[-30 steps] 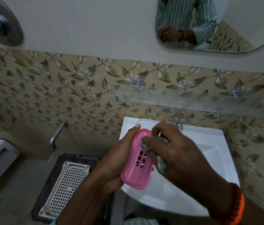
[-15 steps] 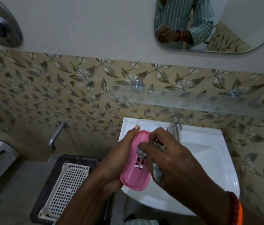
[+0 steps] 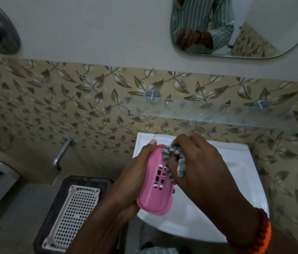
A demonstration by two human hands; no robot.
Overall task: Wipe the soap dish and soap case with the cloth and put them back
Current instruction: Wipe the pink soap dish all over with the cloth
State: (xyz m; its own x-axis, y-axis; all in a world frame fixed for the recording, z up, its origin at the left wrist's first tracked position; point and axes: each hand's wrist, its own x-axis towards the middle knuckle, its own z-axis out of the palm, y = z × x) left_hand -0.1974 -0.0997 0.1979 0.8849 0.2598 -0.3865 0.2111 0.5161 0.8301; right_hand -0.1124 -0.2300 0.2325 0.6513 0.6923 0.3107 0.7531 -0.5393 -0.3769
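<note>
Leaf-patterned beige tiles (image 3: pixel 53 107) line the wall behind a white ceramic washbasin (image 3: pixel 245 180), with a clear glass shelf (image 3: pixel 217 114) fixed above it. Over the basin, the left hand (image 3: pixel 133 180) grips a pink oval plastic soap dish with slotted holes (image 3: pixel 153 195) from its side. The right hand (image 3: pixel 199 165) clutches a bunched grey striped cloth (image 3: pixel 173 153), pressing it against the dish's upper edge.

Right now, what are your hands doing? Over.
Left hand holds pink soap dish over sink. Right hand rubs grey cloth on it. Nothing blocking.
</note>
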